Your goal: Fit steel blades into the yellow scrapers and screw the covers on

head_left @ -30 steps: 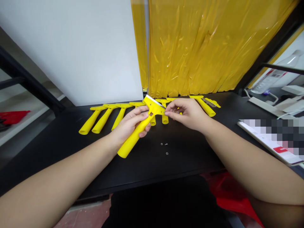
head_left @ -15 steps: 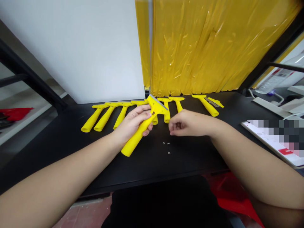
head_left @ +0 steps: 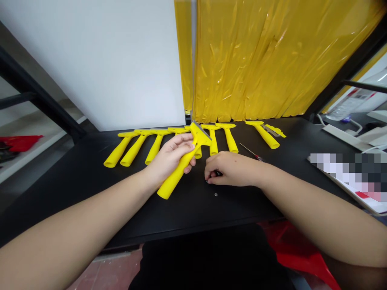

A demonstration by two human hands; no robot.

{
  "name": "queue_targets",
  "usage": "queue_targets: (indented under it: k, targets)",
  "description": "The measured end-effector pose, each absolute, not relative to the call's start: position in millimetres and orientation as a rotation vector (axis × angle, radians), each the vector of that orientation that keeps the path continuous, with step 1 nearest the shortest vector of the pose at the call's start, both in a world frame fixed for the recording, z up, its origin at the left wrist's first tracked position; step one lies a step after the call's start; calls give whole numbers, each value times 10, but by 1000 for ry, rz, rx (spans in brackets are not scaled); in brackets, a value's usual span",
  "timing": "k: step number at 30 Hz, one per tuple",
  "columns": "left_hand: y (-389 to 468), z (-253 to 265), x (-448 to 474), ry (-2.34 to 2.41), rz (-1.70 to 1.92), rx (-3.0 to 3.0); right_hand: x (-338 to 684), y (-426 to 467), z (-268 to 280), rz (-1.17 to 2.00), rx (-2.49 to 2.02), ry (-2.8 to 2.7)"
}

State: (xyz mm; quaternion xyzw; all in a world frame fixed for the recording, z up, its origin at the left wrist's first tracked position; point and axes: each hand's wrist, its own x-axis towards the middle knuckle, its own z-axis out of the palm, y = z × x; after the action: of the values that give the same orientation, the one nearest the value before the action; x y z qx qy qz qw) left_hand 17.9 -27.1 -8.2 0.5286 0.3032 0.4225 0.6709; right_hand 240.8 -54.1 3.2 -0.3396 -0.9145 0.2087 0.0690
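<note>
Yellow scraper (head_left: 177, 171) sits gripped in left hand (head_left: 171, 157), while right hand (head_left: 228, 169), fingertips together, contents unclear, seems mid-pickup beside metal ring (head_left: 215, 195), needing precision.

Left hand (head_left: 177, 155): one, bare, slender fingers.
Left forearm (head_left: 90, 217): one, bare up to the picture's edge, smooth, widening away from the wrist.
Right hand (head_left: 228, 169): one, bare; single small round spot (head_left: 235, 161) on its back.
Right forearm (head_left: 311, 209): one, bare, likewise tapered.
Garment (head_left: 211, 257): black, plain, matte; cut and fabric too dark to tell.
</note>
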Motion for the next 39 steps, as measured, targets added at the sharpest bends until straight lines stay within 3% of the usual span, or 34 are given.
queue_targets:
  k: [10, 17, 22, 25, 30, 39]
  targets:
    - [-266, -30, 194, 710, 924, 1129, 2357, -581, 20, 554, -1102, -2691]
    - [-243, -1, 179, 655, 913, 1081, 2656, -408, 118, 525, -994, -2014]
    - [-280, -20, 174, 633, 897, 1156, 2739, -320, 116, 458, -969, -1928]
    - [-321, -43, 136, 688, 940, 1485, 2768, -308, 133, 600, -939, -1815]
    - [-386, -30, 26, 608, 900, 2543, 2836, -304, 163, 927, -963, -1722]
    - [-414, 11, 23, 486, 758, 3218, 2689, -340, 137, 1380, -1100, -1544]
